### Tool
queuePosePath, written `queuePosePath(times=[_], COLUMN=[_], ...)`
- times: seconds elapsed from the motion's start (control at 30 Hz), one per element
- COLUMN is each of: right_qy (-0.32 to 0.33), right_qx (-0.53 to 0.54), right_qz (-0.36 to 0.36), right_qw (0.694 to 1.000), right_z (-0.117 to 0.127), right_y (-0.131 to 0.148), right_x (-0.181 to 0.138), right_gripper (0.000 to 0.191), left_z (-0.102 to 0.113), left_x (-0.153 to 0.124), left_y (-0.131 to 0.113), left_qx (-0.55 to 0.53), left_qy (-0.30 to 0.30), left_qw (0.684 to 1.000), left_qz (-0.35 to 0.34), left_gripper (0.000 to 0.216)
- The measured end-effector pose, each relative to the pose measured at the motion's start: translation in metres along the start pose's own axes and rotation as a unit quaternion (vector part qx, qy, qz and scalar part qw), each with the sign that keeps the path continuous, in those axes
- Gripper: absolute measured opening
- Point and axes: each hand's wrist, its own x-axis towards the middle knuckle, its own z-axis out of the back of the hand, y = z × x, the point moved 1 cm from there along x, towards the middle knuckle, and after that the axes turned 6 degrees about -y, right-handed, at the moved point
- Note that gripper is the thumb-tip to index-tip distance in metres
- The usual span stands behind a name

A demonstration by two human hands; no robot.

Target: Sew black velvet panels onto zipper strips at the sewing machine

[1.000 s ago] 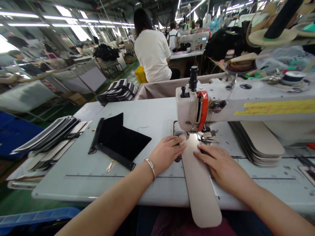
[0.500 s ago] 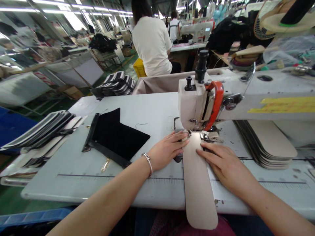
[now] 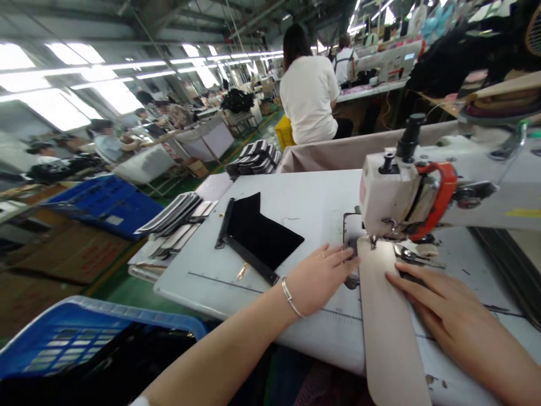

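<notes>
A long beige strip (image 3: pixel 386 321) lies on the white sewing table (image 3: pixel 304 208), its far end under the presser foot of the cream sewing machine (image 3: pixel 406 194). My left hand (image 3: pixel 319 276) lies flat on the table with fingers stretched out, fingertips touching the strip's left edge near the needle. A bangle circles that wrist. My right hand (image 3: pixel 452 318) rests flat, fingers extended, against the strip's right edge. The strip's near end hangs over the table's front edge.
Black fabric pieces (image 3: pixel 257 234) lie left of my hands. Stacks of striped pieces (image 3: pixel 175 217) sit at the table's left side, and more (image 3: pixel 253 158) at the back. A blue crate (image 3: pixel 84 338) is at lower left. A person in a white shirt (image 3: pixel 310 96) sits ahead, facing away.
The view has swung to the left, bringing the blue crate and the aisle into sight. Both hands stay flat beside the strip at the needle.
</notes>
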Motion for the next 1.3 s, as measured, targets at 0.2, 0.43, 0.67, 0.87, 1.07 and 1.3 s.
queuePosePath(times=[0.2, 0.43, 0.67, 0.87, 1.07, 1.3], right_qy=[-0.038, -0.030, -0.024, -0.015, 0.088, 0.118], right_qx=[-0.019, 0.006, 0.055, 0.117, 0.142, 0.172], right_qz=[0.028, 0.017, 0.015, -0.024, -0.100, -0.116], right_qw=[0.999, 0.999, 0.998, 0.993, 0.981, 0.971], right_z=[-0.012, -0.011, 0.022, 0.031, 0.045, 0.039], right_y=[-0.009, -0.010, 0.014, 0.028, 0.044, 0.078], right_x=[-0.007, -0.001, 0.034, 0.064, 0.054, 0.024], right_gripper=[0.047, 0.042, 0.034, 0.024, 0.015, 0.010], left_z=[0.028, 0.038, 0.024, 0.016, 0.014, -0.014], left_x=[-0.115, -0.136, -0.104, -0.072, 0.007, 0.044], left_y=[0.057, 0.093, 0.011, -0.009, -0.016, -0.010], left_qx=[0.174, 0.176, -0.066, -0.094, -0.076, -0.187], left_qy=[-0.014, -0.154, -0.148, -0.133, -0.124, -0.101], left_qw=[0.968, 0.969, 0.972, 0.982, 0.987, 0.970], left_qz=[0.179, 0.073, -0.172, -0.091, 0.061, 0.118], left_gripper=[0.068, 0.036, 0.044, 0.039, 0.031, 0.008])
